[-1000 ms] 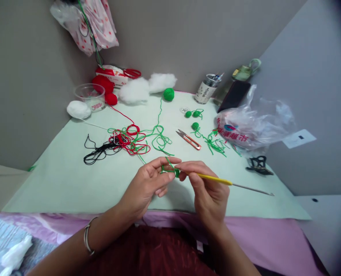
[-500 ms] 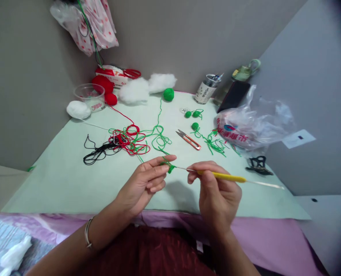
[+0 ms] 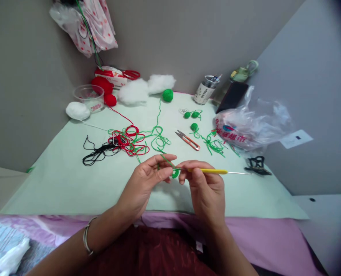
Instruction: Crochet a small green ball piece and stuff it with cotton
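Note:
Between thumb and fingers, my left hand (image 3: 147,182) pinches a small green crochet piece (image 3: 175,173). Green yarn (image 3: 167,160) runs over its raised index finger and back to the loose strands on the table. My right hand (image 3: 206,188) grips a crochet hook with a yellow handle (image 3: 213,171); the hook's thin metal tip meets the green piece at my left fingertips. Its other metal end sticks out to the right. Both hands hover over the near part of the table, close together.
Tangled red and green yarn (image 3: 130,142) and black yarn (image 3: 101,151) lie to the left. Thread snips (image 3: 188,140), green scraps (image 3: 214,145) and a plastic bag (image 3: 245,126) are to the right. Farther back stand a green yarn ball (image 3: 167,95), white stuffing (image 3: 133,91) and a pen tin (image 3: 205,91).
My right hand has moved left, bringing the hook closer to my left hand. The hook lies more level. My left fingers have curled in, and the green piece has turned and shows a curved edge.

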The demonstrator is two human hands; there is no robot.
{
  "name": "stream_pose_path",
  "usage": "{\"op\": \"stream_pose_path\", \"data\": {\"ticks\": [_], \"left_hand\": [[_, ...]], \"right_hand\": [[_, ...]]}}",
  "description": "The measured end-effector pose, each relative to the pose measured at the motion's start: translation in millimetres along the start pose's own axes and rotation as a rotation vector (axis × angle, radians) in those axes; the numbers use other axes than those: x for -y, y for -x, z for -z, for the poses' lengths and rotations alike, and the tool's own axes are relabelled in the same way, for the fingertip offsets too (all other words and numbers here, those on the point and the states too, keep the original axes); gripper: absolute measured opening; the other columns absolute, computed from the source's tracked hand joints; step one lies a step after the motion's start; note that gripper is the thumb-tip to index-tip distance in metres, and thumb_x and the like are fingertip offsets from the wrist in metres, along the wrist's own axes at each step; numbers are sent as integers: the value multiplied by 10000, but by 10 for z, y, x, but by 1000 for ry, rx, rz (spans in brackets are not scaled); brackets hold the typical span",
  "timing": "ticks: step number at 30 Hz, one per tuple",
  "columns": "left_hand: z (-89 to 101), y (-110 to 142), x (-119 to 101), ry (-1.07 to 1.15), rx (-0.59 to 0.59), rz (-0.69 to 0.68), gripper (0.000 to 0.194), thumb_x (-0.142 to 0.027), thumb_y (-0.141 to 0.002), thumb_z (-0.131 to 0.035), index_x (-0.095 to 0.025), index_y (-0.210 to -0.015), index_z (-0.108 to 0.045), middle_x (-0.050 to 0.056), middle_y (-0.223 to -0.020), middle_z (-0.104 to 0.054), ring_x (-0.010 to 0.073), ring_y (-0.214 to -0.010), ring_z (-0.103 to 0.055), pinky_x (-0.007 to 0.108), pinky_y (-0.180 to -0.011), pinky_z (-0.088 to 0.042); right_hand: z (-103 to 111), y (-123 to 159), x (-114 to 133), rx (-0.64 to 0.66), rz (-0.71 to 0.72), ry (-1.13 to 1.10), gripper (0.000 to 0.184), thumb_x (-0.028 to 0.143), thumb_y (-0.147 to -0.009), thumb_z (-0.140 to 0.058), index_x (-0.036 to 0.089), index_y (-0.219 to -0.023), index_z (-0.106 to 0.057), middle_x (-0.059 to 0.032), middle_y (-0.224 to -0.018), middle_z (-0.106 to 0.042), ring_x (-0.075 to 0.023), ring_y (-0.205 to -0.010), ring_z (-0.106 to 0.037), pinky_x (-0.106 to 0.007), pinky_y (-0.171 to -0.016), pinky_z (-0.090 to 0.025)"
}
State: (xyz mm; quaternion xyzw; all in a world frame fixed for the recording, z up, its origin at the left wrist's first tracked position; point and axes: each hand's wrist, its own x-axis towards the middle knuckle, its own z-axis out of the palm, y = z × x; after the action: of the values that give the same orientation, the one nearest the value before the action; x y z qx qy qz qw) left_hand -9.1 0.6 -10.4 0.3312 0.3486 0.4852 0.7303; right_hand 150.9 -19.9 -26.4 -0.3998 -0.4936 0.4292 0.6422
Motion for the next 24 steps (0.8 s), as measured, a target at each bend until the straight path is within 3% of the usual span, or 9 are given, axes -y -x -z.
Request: {"op": "stream_pose_path", "data": {"ticks": [5, 11, 18, 24], "left_hand": [[-9, -9, 4, 101, -28, -2, 217, -246, -771, -926, -210, -971, -851, -16, -794, -674, 103, -743, -633, 214, -738, -528], [-2, -14, 15, 70, 11, -16, 276, -236, -761, -936, -205, -1016, -834, -43, -738, -642, 64, -581, -553, 168, -512, -446], [20, 14, 57, 27, 73, -57, 325, -193, -828, -893, -261, -1135, -810, -25, -850, -725, 98, -822, -663, 196, -800, -527], [31, 9, 79, 35, 88, -83, 302, -244, -880, -857, -278, -1173, -798, -20, -900, -718, 114, -887, -669, 225, -864, -519]], "right_hand": [[-78, -19, -3, -24, -18, -130, 139, 319, -1002, -692, 251, -981, -812, -45, -943, -822, -119, -643, -673, -254, -609, -586], [-122, -24, 78, -37, -180, -305, 129, 349, -964, -756, 250, -933, -833, -22, -927, -818, -63, -558, -649, -168, -519, -561], [-139, -31, 64, -52, -184, -311, 119, 347, -955, -770, 251, -940, -839, -24, -861, -806, -92, -602, -701, -201, -593, -624], [-137, 81, 62, -83, 35, -21, 168, 257, -1030, -659, 275, -1028, -825, -17, -953, -799, -125, -720, -742, -274, -707, -652]]}}
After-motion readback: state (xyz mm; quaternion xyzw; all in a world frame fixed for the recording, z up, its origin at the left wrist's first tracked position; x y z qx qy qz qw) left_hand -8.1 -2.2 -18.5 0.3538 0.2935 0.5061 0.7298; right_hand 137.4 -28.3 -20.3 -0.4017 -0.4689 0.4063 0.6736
